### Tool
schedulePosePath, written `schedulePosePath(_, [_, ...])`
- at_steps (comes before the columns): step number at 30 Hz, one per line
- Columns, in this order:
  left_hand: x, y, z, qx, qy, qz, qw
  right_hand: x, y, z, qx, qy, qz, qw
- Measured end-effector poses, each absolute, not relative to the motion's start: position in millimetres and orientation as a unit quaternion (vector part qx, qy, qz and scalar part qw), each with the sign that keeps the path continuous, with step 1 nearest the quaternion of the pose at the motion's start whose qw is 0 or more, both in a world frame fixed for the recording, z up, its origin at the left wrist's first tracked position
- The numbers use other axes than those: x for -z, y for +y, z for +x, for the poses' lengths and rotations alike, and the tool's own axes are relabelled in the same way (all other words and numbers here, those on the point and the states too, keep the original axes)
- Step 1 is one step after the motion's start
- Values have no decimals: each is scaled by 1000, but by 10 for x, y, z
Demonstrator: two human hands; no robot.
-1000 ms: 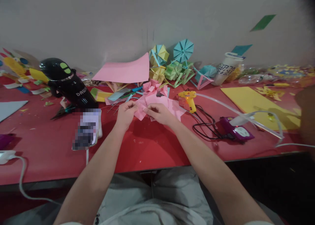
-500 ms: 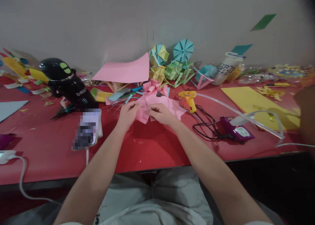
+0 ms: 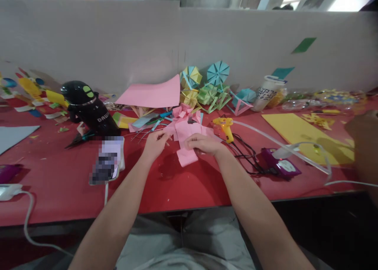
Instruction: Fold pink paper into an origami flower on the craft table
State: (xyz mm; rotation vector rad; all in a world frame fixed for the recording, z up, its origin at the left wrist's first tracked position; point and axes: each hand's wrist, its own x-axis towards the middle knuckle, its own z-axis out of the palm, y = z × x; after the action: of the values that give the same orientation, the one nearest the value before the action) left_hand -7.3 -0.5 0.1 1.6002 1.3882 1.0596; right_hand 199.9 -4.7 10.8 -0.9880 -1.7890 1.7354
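Note:
A piece of pink paper [image 3: 187, 158] hangs below my right hand [image 3: 203, 143], pinched between thumb and fingertips; its lower end looks folded over. My left hand [image 3: 156, 144] is a little to the left, thumb and fingers drawn together beside the edge of other pink paper. Whatever those fingertips grip, if anything, is too small to make out. Just beyond both hands, pink paper sheets [image 3: 184, 129] lie under a folded pink paper shape [image 3: 183, 111]. To the right of my right hand rests a yellow hot glue gun [image 3: 226, 129].
A black bottle [image 3: 94, 112] and a phone [image 3: 108, 159] are on the left. Behind are a pink sheet [image 3: 150, 93] and folded paper umbrellas [image 3: 217, 74]. A purple power socket [image 3: 279, 163], cables, yellow sheets [image 3: 298, 138] and a white cup [image 3: 267, 93] occupy the right.
My right hand has drawn the pink paper downward, toward me, and its lower end now shows folded. My left hand has come away from that piece. The view has tilted up.

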Motion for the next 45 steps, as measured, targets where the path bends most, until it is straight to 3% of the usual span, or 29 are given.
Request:
schedulePosePath(1, [-7,-4,-81,-414,547,625,372,-95,-32,2011,-609,-625,-384,300])
schedulePosePath(3, [-8,-2,-99,-421,556,618,363,-72,-14,2034,-596,-587,-412,362])
schedulePosePath(8, [42,14,-149,-420,577,607,350,-55,-11,2042,-638,-622,-398,218])
schedulePosePath(11, [78,32,-177,-433,579,616,314,-73,29,2021,-566,-548,-444,427])
schedulePosePath(13, [97,44,-191,-440,577,638,257,-80,73,2023,-534,-537,-448,475])
schedulePosePath(18, [160,62,-211,-385,578,699,171,19,185,2056,-396,-592,-525,465])
schedulePosePath(30, [185,16,-202,-287,565,760,144,202,162,1930,-236,-692,-577,364])
schedulePosePath(39, [75,-42,-144,-301,557,757,164,222,122,1862,-298,-681,-561,365])
schedulePosePath(45, [97,-9,-155,-396,531,721,206,161,89,1802,-327,-654,-513,451])
